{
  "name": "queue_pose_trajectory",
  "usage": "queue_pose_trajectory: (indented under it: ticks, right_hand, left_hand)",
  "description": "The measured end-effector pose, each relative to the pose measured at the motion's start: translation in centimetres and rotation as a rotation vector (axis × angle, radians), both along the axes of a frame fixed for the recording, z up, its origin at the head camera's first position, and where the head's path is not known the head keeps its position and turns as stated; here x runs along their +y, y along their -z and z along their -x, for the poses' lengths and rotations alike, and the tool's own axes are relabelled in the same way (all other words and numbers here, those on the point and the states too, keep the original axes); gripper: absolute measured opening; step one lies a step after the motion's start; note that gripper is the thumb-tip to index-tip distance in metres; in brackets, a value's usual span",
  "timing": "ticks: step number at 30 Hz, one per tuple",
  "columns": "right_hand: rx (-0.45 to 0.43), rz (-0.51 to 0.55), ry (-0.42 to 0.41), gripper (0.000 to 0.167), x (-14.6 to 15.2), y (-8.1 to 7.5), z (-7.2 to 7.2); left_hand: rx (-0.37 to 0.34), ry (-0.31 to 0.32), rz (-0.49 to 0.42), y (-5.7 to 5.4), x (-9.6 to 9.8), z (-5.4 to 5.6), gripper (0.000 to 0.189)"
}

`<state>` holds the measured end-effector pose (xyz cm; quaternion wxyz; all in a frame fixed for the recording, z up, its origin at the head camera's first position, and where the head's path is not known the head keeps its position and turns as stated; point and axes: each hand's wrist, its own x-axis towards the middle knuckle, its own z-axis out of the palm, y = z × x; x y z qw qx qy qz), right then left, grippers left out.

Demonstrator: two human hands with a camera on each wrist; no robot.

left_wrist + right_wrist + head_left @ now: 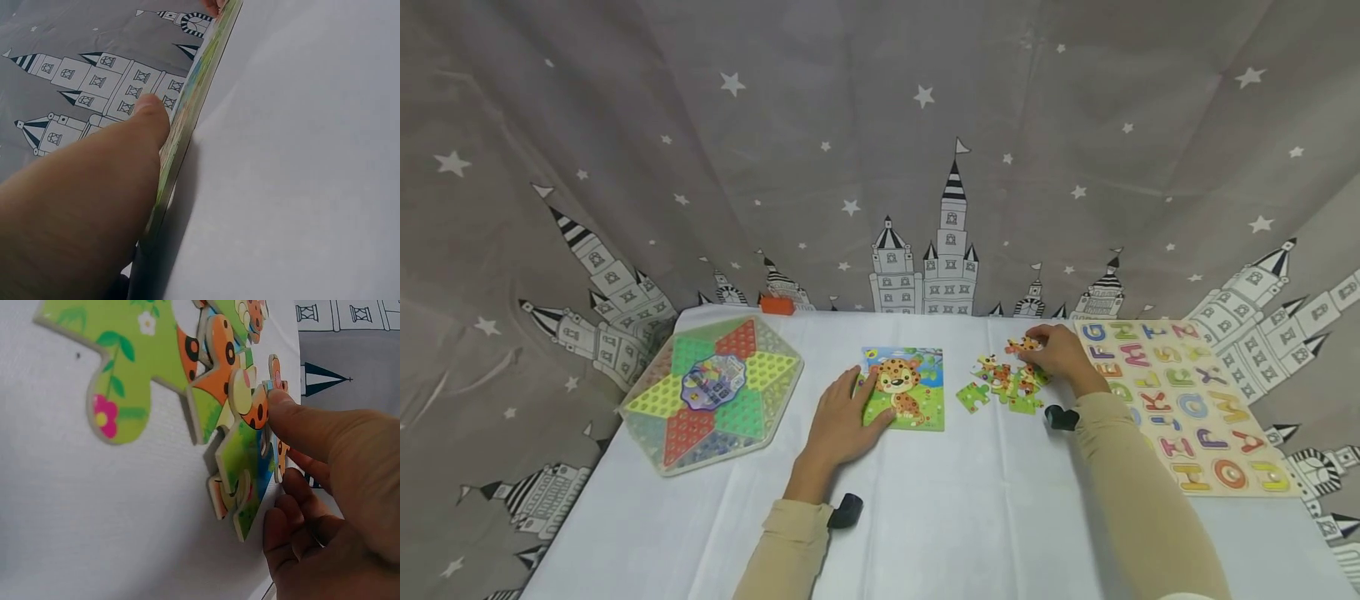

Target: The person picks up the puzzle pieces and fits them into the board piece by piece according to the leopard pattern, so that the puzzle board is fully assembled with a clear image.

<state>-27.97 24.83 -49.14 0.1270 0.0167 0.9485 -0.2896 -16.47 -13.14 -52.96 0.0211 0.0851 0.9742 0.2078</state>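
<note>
My left hand (842,421) rests on the left side of a square leopard picture puzzle (919,387), fingers stretched out and thumb over its lower part. In the left wrist view, the puzzle's edge (187,134) runs past the thumb (152,115). To the right lies a loose heap of puzzle pieces (1002,379), green and orange-spotted, some overlapping. At the heap's far side my right hand (1063,354) pinches an orange spotted puzzle piece (1021,343) between thumb and fingers. The right wrist view shows that piece (275,367) partly hidden by the thumb.
A hexagonal Chinese checkers board (786,400) under a clear cover lies at the left. On the right, beneath the right forearm, is a wooden alphabet board (1206,450). A small orange-red block (777,306) sits at the table's back edge, before a grey castle-print curtain (880,108).
</note>
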Motion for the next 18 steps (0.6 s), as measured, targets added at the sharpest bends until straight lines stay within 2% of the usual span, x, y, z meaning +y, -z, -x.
queue_pose_trajectory:
  ticks: [5,9,13,18]
  right_hand:
    - [0.009,0.061,0.064,0.052,-0.3,0.0,-0.4]
    - [0.042,0.107,0.101,0.042,-0.5,0.0,-0.7]
    - [0.070,0.126,0.116,0.034,-0.5,0.1,-0.8]
    - [0.079,0.199,0.111,0.033,-1.3,-0.1,-1.0]
  left_hand:
    - [-0.005,-0.021,0.020,-0.1,0.1,0.3,0.079]
    - [0.006,-0.039,0.024,-0.3,0.2,0.4,0.078]
    - [-0.002,-0.049,0.014,-0.4,0.4,0.4,0.077]
    - [-0.008,-0.063,0.003,-0.4,0.8,0.5,0.077]
